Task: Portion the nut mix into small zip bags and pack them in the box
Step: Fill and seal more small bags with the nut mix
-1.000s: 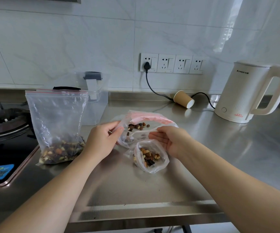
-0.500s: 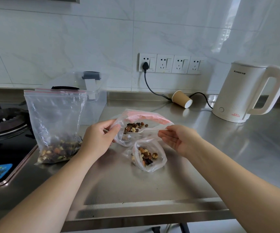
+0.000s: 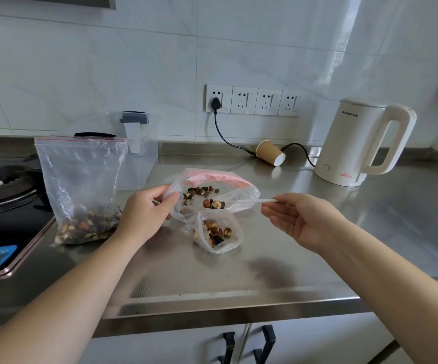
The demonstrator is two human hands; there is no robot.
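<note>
From the head view, my left hand [image 3: 147, 210] pinches the rim of the pink-zip bag [image 3: 214, 191] to hold its mouth open. My right hand [image 3: 298, 219] pinches the end of a clear plastic spoon [image 3: 238, 203] carrying a few nuts. I take it I hold the spoon level so nothing spills on the way to the small zip bag [image 3: 217, 233], which sits open just below the spoon, between my hands, already partly filled.

Left of my left hand, almost touching it, stands the big bag of nut mix [image 3: 81, 190]. The clear box [image 3: 140, 151] sits behind that bag, beyond my left hand; nothing blocks the reach to it. A tipped paper cup [image 3: 270, 153] and a kettle [image 3: 357, 143] lie beyond my right hand, well apart.
</note>
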